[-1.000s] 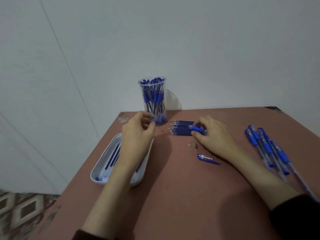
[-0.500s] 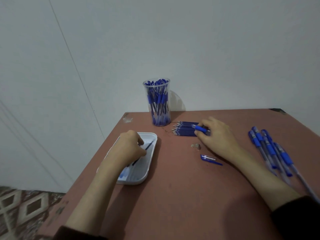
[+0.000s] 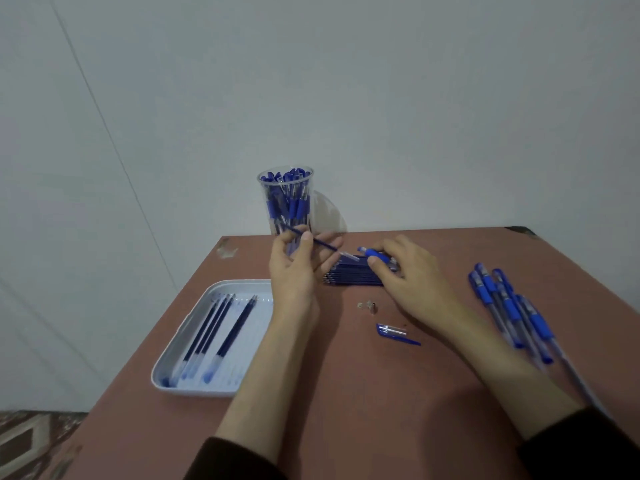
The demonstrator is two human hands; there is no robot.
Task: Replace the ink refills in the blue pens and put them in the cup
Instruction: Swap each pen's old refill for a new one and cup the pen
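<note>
Refill (image 3: 320,243) pinched in left hand (image 3: 296,271) points toward right hand's (image 3: 412,282) pen (image 3: 375,254).

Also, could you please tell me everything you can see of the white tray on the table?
The white tray is a shallow rectangle with rounded corners and a raised rim, plastic by its look. It lies flat on the reddish-brown table near the left edge. About four dark blue refills lie lengthwise inside, roughly parallel. The left forearm hides its right edge; contact cannot be told.
</note>
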